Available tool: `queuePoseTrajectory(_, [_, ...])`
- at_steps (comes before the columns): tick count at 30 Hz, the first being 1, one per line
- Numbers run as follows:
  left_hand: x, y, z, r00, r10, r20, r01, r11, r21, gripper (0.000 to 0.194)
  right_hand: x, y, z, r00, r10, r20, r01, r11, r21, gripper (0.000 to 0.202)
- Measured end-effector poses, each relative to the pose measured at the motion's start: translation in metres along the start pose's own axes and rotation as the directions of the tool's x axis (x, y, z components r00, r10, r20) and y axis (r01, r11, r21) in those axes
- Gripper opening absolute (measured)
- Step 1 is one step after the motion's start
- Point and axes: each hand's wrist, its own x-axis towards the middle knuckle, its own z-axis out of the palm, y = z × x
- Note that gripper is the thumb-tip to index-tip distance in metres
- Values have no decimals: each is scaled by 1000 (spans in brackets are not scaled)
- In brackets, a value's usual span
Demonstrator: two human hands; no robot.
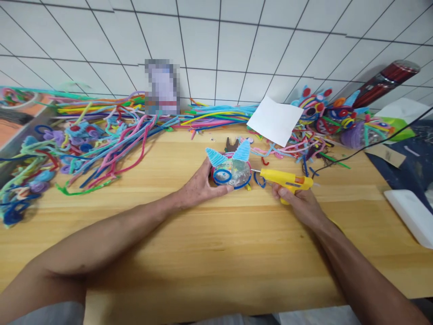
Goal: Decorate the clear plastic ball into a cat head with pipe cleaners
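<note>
Yellow glue gun [280, 178]: grasped in the right hand [302, 205], nozzle [256, 170] just beside the craft piece [241, 170].
Craft piece: clasped in the left hand [201, 184], left of the glue gun.
Sound technique: craft piece steady, left fingertips clear of the nozzle.
White sheet [275, 121]: beyond both hands.

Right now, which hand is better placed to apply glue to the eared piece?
The right hand, I'd say: it holds the glue gun, its nozzle pointing at the near side of the piece. The left hand is gripping the piece, so seems better kept for steadying.
</note>
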Motion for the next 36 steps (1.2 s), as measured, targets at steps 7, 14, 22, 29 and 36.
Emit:
queuePoseTrajectory(7, [1,1,0,1000,26,4,-26,999,-24,85,0,5,-2,1000,9,10,-9,1000,-16,58])
queuePoseTrajectory(14, [1,-1,-1,1000,12,-3,-12,1000,20,85,0,8,-1,1000,27,-8,-27,1000,2,59])
queuePoseTrajectory(22, [1,-2,0,1000,21,13,-21,1000,-14,105,0,9,-2,1000,16,17,-16,1000,-15,62])
queuePoseTrajectory(29, [1,-1,0,1000,4,13,-4,999,-44,112,0,10,-1,999,29,17,-29,1000,-10,64])
queuePoseTrajectory(36, [0,-3,0,1000,-7,8,7,999,-39,111,0,11,-1,999,36,11,-36,998,-44,65])
